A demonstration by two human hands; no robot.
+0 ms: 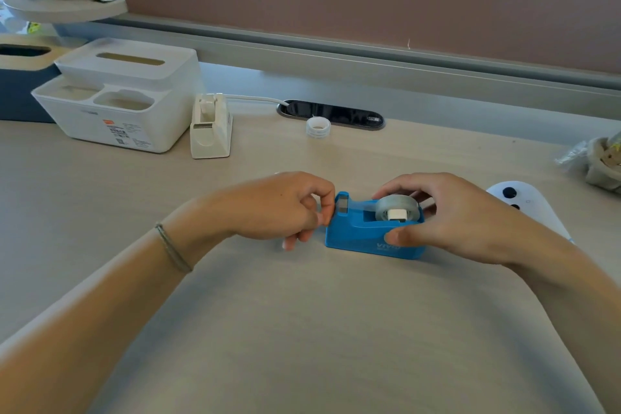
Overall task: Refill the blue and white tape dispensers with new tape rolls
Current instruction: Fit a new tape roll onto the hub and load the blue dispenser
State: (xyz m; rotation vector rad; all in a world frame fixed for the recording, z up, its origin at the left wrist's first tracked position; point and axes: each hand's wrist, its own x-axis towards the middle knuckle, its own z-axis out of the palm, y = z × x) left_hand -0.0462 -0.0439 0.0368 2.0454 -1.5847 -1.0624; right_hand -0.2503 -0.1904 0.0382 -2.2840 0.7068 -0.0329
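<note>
from the head view, the right hand point(447, 215) holds the small blue plastic tape dispenser point(373, 228) on the pale wood-grain desk point(302, 329): its thumb presses the near side wall over the printed lettering, and its fingers curl round the far side behind the roll. between those fingers and the thumb sits a clear tape roll point(398, 208) on a white hub, seated in the dispenser's cradle. a strip of tape runs from the roll to the cutter end, away from the right hand's grip.

at that cutter end the left hand point(282, 208) has its thumb and forefinger pinched together at the tip of the dispenser, on or right at the end of the tape; the other fingers are curled underneath, touching the desk. a thin cord bracelet point(173, 247) circles the left wrist.

well beyond the left hand, toward the far edge of the desk, stands the white plastic tape dispenser point(211, 128), its cradle without a roll, just beside a white plastic tissue box organiser point(117, 101). farther back beyond the blue dispenser, a second small clear tape roll point(318, 127) lies on the desk, just in front of a black oval cable port point(331, 113). just beyond the right wrist lies a white rounded controller with dark buttons point(524, 208), partly hidden by the arm.
</note>
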